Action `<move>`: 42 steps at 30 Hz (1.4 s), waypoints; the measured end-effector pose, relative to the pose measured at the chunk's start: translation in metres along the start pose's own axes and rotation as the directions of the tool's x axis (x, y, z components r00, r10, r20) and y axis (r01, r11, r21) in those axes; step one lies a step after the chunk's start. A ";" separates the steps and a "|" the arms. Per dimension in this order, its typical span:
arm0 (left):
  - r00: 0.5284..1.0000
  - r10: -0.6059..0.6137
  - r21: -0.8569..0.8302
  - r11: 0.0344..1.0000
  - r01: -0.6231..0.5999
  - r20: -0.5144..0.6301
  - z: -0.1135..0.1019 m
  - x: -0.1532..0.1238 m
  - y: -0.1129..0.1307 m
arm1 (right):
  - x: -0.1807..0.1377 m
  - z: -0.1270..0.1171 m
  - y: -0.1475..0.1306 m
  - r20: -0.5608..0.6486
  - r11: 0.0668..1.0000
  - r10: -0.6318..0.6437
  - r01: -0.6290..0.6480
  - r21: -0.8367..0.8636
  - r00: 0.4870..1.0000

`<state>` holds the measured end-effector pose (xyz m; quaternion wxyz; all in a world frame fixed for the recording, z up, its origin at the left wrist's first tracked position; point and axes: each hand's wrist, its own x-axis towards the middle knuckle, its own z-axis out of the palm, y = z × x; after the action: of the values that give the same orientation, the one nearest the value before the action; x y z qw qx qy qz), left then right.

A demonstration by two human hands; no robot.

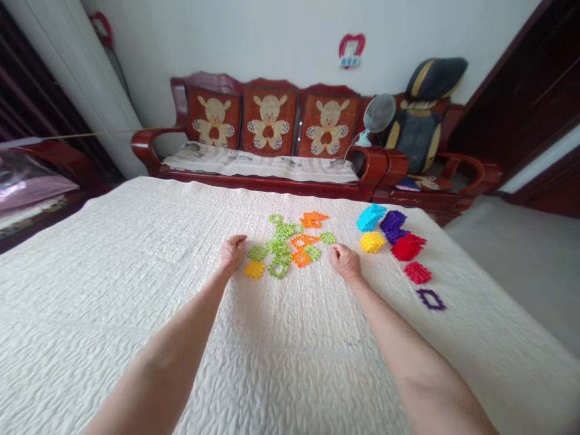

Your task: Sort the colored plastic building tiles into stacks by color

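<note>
My left hand point(234, 252) rests on the quilt in a loose fist, just left of the scattered pieces; nothing shows in it. On the other side, my right hand point(345, 261) is curled into a fist, also with no object visible. Between them lie green interlocking plastic tiles point(278, 266), loosely heaped, some with open centres. Orange tiles point(300, 259) lie beside them, with a further orange pile point(312, 219) behind. A yellow tile point(254, 269) is close to my left hand. Nearest my right hand is a single green tile point(327, 237).
On the right of the white quilt point(136, 290) stand stacked tiles: light blue point(370, 217), purple point(393, 225), yellow point(372, 242) and red point(408, 246). A purple frame piece point(431, 299) lies nearer. Beyond the quilt are a wooden sofa point(272, 186) and a fan point(379, 113).
</note>
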<state>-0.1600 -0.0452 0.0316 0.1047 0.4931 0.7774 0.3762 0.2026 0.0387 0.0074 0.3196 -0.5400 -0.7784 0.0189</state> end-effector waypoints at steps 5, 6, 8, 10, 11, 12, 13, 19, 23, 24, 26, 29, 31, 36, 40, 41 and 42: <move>0.990 0.103 0.090 0.990 -0.112 0.093 -0.019 -0.046 -0.004 | -0.030 -0.008 -0.036 -0.005 0.999 0.021 -0.021 0.030 1.000; 0.985 0.130 0.104 0.984 -0.142 0.114 -0.021 -0.056 -0.005 | -0.040 -0.006 -0.047 -0.011 0.999 -0.004 0.005 0.049 1.000; 0.973 0.175 0.131 0.972 -0.195 0.151 -0.023 -0.074 -0.005 | -0.064 0.000 -0.070 -0.064 0.988 -0.071 0.079 0.132 0.995; 0.965 0.198 0.164 0.960 -0.226 0.174 -0.022 -0.089 -0.004 | -0.088 0.007 -0.092 -0.112 0.974 -0.103 0.123 0.191 0.988; 0.963 0.200 0.182 0.955 -0.233 0.181 -0.021 -0.094 -0.002 | -0.099 0.010 -0.102 -0.129 0.972 -0.098 0.122 0.200 0.987; 0.963 0.196 0.201 0.952 -0.233 0.186 -0.020 -0.099 0.001 | -0.108 0.013 -0.110 -0.137 0.974 -0.084 0.110 0.198 0.987; 0.964 0.188 0.220 0.949 -0.227 0.187 -0.018 -0.103 0.003 | -0.116 0.014 -0.116 -0.135 0.978 -0.069 0.094 0.187 0.988; 0.968 0.133 0.301 0.934 -0.195 0.213 -0.010 -0.106 0.018 | -0.127 0.007 -0.132 -0.038 0.994 -0.007 0.011 0.106 0.999; 0.955 0.176 0.304 0.920 -0.246 0.238 -0.013 -0.108 0.018 | -0.124 0.003 -0.136 -0.023 0.997 -0.006 0.007 0.073 1.000; 0.948 0.201 0.298 0.915 -0.271 0.245 -0.014 -0.109 0.017 | -0.124 0.002 -0.137 -0.024 0.998 -0.003 0.005 0.064 1.000; 0.935 0.251 0.286 0.904 -0.319 0.251 -0.015 -0.113 0.014 | -0.124 0.002 -0.138 -0.023 0.999 0.003 -0.002 0.051 1.000; 0.926 0.304 0.272 0.893 -0.359 0.224 -0.013 -0.119 0.009 | -0.125 0.001 -0.140 -0.017 0.999 0.008 -0.007 0.049 1.000; 0.926 0.330 0.260 0.892 -0.370 0.185 -0.011 -0.121 0.005 | -0.125 0.001 -0.141 -0.021 0.998 0.013 -0.012 0.057 1.000; 0.917 0.396 0.174 0.901 -0.398 0.045 -0.004 -0.124 -0.005 | -0.124 0.002 -0.142 -0.033 0.987 0.045 -0.039 0.157 0.998; 0.887 0.460 0.051 0.888 -0.458 -0.042 0.023 -0.135 0.005 | -0.122 0.002 -0.137 -0.038 0.899 0.136 -0.107 0.426 0.990; 0.876 0.479 0.018 0.878 -0.479 -0.052 0.033 -0.140 0.011 | -0.122 0.002 -0.136 -0.043 0.856 0.172 -0.128 0.501 0.984; 0.865 0.498 -0.015 0.866 -0.500 -0.059 0.043 -0.144 0.018 | -0.123 0.002 -0.135 -0.050 0.809 0.208 -0.143 0.570 0.977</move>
<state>-0.0539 -0.1423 -0.0158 -0.0093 0.6654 0.6204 0.4150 0.1163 -0.1214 -0.0021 0.5036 -0.4914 -0.6661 0.2475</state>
